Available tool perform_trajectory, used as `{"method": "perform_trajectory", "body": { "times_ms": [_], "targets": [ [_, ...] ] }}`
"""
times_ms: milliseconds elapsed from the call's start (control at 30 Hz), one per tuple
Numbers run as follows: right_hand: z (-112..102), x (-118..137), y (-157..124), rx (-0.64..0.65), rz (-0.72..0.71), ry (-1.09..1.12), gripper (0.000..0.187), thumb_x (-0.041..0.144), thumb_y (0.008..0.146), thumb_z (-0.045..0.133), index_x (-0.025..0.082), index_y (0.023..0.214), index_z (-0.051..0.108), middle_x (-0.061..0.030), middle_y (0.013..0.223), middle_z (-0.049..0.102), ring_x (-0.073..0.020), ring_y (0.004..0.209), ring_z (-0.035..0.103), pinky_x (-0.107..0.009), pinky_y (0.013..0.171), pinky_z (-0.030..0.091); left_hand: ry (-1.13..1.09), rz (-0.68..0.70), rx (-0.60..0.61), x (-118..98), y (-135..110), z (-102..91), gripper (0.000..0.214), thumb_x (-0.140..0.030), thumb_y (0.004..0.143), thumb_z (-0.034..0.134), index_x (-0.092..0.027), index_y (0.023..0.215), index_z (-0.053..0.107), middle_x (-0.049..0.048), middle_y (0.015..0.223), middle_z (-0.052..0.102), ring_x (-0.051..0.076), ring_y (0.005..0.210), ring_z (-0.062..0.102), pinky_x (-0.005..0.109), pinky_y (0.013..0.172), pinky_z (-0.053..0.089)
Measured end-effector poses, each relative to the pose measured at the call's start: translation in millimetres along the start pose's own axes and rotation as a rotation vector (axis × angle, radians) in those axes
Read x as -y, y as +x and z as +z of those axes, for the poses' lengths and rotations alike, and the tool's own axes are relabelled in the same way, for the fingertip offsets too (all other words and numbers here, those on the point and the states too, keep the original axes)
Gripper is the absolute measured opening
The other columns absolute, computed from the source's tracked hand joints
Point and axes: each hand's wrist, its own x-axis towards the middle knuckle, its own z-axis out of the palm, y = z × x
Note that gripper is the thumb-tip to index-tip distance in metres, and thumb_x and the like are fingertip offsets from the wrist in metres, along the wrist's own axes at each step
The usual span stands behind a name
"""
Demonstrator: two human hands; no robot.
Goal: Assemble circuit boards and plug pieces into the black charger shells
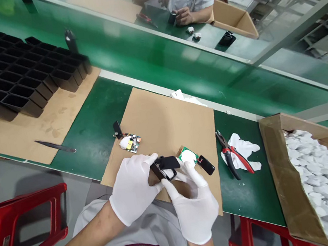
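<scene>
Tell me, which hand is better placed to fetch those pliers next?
Probably the right hand, being nearer the pliers; the left hand is farther off, beyond the black casing.

Electronics assembly workshop, circuit board [132, 144] just beyond gloved left hand [134, 189], pliers [228, 148] to its right, ranked black housings [21, 104] to its left

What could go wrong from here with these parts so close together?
The black part might slip from the gloved left hand. The right hand could knock the green board close beside it. The left hand might also brush the component-covered board lying just beyond it.
</scene>
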Motion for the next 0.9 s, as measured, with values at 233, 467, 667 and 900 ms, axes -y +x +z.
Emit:
{"method": "perform_trajectory", "body": {
  "times_ms": [233,467,667,900],
  "targets": [
    [-7.6,-9.8,3.6,0.078,-0.259,-0.042,0.044,0.019,0.096,0.082,0.031,0.138,0.077,-0.0028,0.118,0.086,-0.0191,0.097,0.085,-0.026,0.091,0.07,0.057,-0.003,-0.147,-9.6,0.7,7.0,0.039,-0.027,0.085,0.075,-0.018,0.123,0.071,0.01,0.1,0.082,0.032,0.094,0.077,0.044,0.081,0.053],
    [-1.3,-6.5,5.3,0.08,-0.269,-0.089,0.031,0.027,0.103,0.075,0.029,0.134,0.075,-0.0043,0.118,0.086,-0.0207,0.098,0.086,-0.029,0.083,0.071,0.096,-0.004,-0.15,-10.8,2.6,9.8,0.041,-0.025,0.085,0.074,-0.016,0.125,0.072,0.0104,0.101,0.082,0.032,0.095,0.076,0.045,0.08,0.053],
    [0.7,-6.2,0.9,-0.011,-0.261,-0.078,0.039,0.021,0.096,0.083,0.026,0.133,0.074,-0.0063,0.123,0.085,-0.0212,0.102,0.085,-0.029,0.09,0.07,0.058,-0.036,-0.085,-7.6,-0.4,13.5,0.037,-0.027,0.088,0.072,-0.017,0.124,0.072,0.0117,0.098,0.079,0.034,0.096,0.074,0.047,0.082,0.051],
    [-11.6,-30.6,-5.5,0.332,-0.209,-0.186,0.034,0.036,0.11,0.059,0.037,0.138,0.078,-0.008,0.131,0.08,-0.0255,0.107,0.083,-0.034,0.087,0.071,-0.132,-0.074,0.07,-2.1,8.5,7.8,0.029,-0.027,0.091,0.071,-0.018,0.119,0.073,0.0134,0.1,0.078,0.034,0.102,0.073,0.044,0.086,0.053]
  ]
}}
